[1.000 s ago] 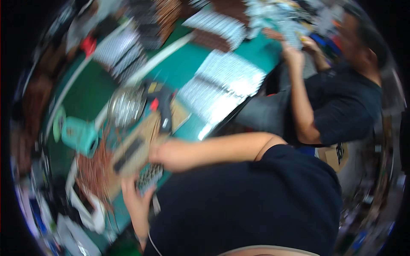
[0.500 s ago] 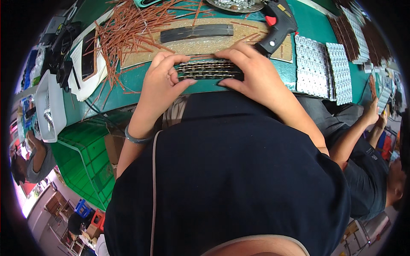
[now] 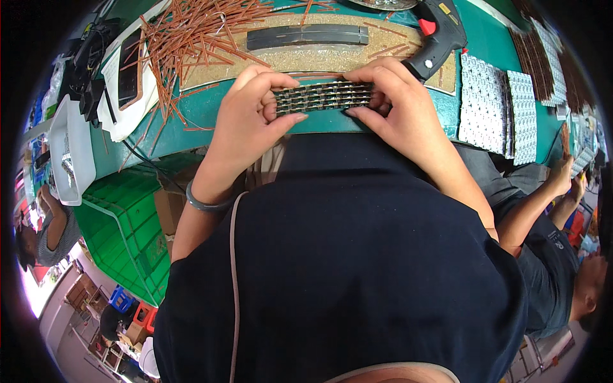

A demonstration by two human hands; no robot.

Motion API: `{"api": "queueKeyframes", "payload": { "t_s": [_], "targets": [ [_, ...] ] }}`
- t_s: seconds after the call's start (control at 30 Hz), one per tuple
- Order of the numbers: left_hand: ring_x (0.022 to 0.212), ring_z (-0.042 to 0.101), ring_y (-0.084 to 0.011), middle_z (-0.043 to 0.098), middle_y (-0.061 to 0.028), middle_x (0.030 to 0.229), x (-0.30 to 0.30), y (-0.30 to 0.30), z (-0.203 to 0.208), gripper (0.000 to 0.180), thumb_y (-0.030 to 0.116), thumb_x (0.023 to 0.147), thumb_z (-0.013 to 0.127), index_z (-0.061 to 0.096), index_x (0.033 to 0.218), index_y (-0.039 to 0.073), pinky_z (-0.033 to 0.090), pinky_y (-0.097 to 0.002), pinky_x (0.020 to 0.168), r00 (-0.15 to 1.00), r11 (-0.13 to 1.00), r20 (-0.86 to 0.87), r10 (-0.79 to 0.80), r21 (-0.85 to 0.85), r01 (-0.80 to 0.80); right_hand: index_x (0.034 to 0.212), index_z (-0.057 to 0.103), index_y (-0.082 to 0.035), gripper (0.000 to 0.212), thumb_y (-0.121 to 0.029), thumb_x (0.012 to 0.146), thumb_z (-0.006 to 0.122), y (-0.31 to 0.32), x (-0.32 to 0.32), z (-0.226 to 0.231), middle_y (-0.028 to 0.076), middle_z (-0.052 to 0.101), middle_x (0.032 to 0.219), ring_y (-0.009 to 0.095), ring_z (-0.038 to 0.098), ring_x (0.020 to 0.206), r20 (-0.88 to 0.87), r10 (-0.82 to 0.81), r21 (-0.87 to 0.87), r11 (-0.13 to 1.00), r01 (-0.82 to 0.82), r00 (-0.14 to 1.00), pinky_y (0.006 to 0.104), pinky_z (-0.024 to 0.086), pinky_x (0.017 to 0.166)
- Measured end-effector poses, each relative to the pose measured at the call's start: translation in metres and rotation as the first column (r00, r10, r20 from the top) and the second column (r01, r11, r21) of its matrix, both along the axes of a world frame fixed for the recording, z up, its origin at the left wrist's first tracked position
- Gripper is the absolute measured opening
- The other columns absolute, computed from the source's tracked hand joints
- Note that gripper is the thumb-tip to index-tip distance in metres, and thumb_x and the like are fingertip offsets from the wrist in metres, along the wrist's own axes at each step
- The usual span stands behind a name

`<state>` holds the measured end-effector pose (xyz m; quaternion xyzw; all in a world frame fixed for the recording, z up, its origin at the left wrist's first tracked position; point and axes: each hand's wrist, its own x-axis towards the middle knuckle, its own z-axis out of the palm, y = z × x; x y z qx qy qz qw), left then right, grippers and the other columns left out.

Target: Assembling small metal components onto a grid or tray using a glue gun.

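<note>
two hands [image 3: 246,121] [image 3: 412,108], striped stack [image 3: 324,97] gripped between

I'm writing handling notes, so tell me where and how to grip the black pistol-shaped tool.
Probably by the handle of the pistol-shaped tool, right hand coming from the near side, once free of the layered stack: the handle slants toward the person, ending near that hand, its red trigger facing left.

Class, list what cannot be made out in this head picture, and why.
Head view: ends of the held strips, covered by the left hand and right hand.
Head view: far side of the round dish, cut off by the top edge.
Head view: right part of the green crate, hidden by the wearer's shirt.
</note>
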<state>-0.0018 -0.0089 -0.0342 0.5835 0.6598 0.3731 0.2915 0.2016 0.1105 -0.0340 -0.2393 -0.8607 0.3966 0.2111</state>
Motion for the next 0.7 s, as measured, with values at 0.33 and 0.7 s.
{"api": "queueKeyframes", "payload": {
  "t_s": [0.33, 0.7],
  "targets": [
    [0.06, 0.04, -0.0071, 0.043, -0.0012, 0.084, -0.001, -0.001, -0.007, 0.042, 0.001, 0.063, 0.076, 0.06, 0.102, 0.006, 0.038, -0.0206, 0.055, 1.0, 1.0, -0.021, 0.015, 0.002, -0.015, 0.108, 0.058, -0.006, 0.045, -0.001, 0.066, 0.073, -0.005, -0.002, -0.003, 0.008, 0.055, 0.09, 0.02, 0.058, 0.071, 0.025, 0.015, -0.021, 1.0, -0.015, 1.0, 0.0285, 0.049, 0.062],
    [0.063, 0.039, -0.0029, 0.046, 0.0003, 0.093, -0.004, -0.004, -0.009, 0.042, -0.001, 0.067, 0.075, 0.06, 0.106, 0.003, 0.036, -0.0163, 0.057, 0.999, 0.999, 0.05, -0.001, -0.053, 0.003, 0.111, 0.056, -0.006, 0.046, -0.001, 0.068, 0.071, -0.013, 0.003, -0.01, 0.009, 0.055, 0.091, 0.02, 0.059, 0.072, -0.01, -0.043, -0.014, 0.999, 0.042, 0.999, 0.0288, 0.05, 0.064]
  ]
}}
